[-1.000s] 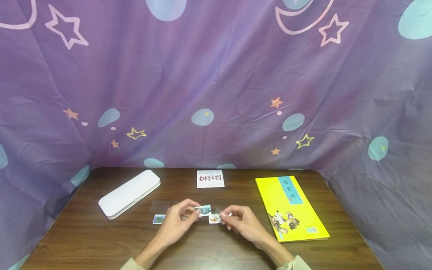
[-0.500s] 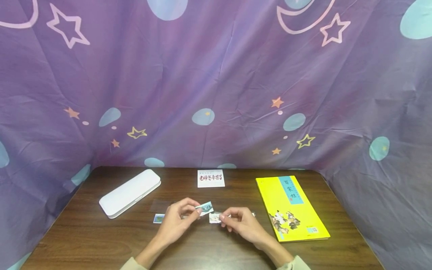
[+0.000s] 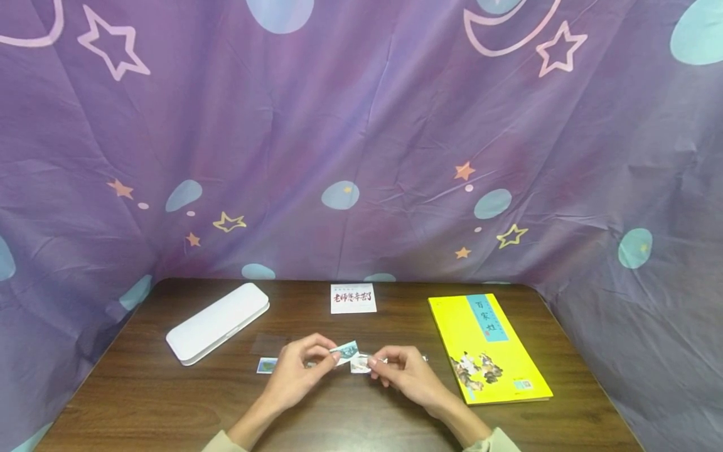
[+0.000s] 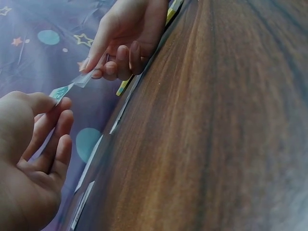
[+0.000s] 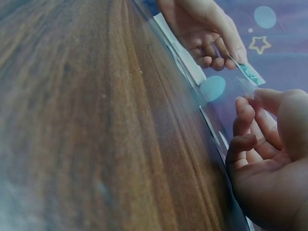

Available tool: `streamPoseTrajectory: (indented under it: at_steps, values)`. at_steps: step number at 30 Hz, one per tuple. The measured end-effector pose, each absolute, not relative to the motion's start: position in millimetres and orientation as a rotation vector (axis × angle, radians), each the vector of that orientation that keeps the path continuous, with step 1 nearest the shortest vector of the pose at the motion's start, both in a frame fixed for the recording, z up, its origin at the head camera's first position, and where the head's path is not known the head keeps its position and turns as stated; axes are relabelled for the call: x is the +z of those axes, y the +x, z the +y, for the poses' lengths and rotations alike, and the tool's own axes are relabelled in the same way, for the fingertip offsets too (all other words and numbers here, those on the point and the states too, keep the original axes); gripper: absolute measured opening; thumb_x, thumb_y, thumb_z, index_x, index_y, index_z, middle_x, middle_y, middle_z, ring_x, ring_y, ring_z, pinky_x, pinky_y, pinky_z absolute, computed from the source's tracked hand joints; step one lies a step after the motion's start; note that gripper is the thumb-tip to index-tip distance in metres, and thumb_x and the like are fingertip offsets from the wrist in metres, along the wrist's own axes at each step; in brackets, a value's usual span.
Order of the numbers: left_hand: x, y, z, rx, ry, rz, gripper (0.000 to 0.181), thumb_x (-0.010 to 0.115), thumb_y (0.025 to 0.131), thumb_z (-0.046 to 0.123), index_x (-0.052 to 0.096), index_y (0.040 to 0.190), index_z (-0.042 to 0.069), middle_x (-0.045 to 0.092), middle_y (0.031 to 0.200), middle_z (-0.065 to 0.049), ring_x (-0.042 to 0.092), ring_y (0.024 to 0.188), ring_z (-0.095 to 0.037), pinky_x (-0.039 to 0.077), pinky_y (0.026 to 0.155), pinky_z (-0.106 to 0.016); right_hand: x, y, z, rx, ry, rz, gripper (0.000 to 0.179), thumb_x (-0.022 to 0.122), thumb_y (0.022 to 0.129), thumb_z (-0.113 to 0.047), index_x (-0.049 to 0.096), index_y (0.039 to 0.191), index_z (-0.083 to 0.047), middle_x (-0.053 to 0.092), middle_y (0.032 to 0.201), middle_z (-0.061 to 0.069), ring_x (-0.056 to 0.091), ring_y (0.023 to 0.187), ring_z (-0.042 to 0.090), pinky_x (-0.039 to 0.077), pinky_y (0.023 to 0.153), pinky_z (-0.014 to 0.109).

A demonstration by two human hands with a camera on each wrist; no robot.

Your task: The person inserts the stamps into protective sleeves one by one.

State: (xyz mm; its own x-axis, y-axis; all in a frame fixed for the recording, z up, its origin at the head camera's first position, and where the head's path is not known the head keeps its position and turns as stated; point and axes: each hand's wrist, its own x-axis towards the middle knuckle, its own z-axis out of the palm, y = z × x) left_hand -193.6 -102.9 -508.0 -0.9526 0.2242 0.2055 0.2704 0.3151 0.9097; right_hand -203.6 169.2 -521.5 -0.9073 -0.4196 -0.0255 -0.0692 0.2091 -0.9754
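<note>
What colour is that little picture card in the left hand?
The picture card is teal and whitish; the head view shows it best.

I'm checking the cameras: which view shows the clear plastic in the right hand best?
The left wrist view: there the clear plastic, pinched by the right hand, stands out pale against the purple cloth. The right wrist view shows it only faintly, blurred; the head view shows just a small, faint trace of it.

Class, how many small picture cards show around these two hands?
3 visible: a teal card in the left hand, a blue card left of it, a pale card by the right hand. Hands may hide others.
</note>
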Motion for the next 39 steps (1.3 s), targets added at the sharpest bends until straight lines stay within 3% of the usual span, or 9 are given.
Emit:
streamPoseTrajectory:
  at_steps: [8,20,39]
  values:
    - [-507.4,-192.5,-102.3,-1.742,-0.503,-2.535,0.011,0.081,0.097,0.025,0.076,0.107,0.024,0.083,0.092,0.013,0.074,0.088,-0.009,0.055,0.085,-0.025,-521.6,-203.6,168.9,-1.754,-0.431,2.222,0.023,0.074,0.104,-0.028,0.077,0.109,-0.006,0.073,0.084,0.007,0.057,0.064,0.003,0.041,0.055,0.015]
    - [-507.7,-191.3,-102.3,-1.757,-0.572,-2.527,0.011,0.081,0.098,0.026,0.076,0.108,0.023,0.083,0.09,0.014,0.075,0.09,-0.008,0.054,0.092,-0.028,-521.4,-203.8,169.4,-1.791,-0.461,2.24,0.022,0.073,0.105,-0.028,0.079,0.108,-0.007,0.077,0.095,0.027,0.058,0.064,0.005,0.042,0.051,0.016]
    - [-510.5,-191.5,-102.0,-1.811,-0.615,-2.558,0.011,0.081,0.098,0.026,0.076,0.107,0.021,0.084,0.092,0.008,0.078,0.087,-0.011,0.052,0.085,-0.025,-522.0,-204.4,168.8,-1.831,-0.46,2.253,0.02,0.073,0.105,-0.027,0.079,0.107,-0.008,0.075,0.091,0.028,0.057,0.062,0.003,0.043,0.053,0.016]
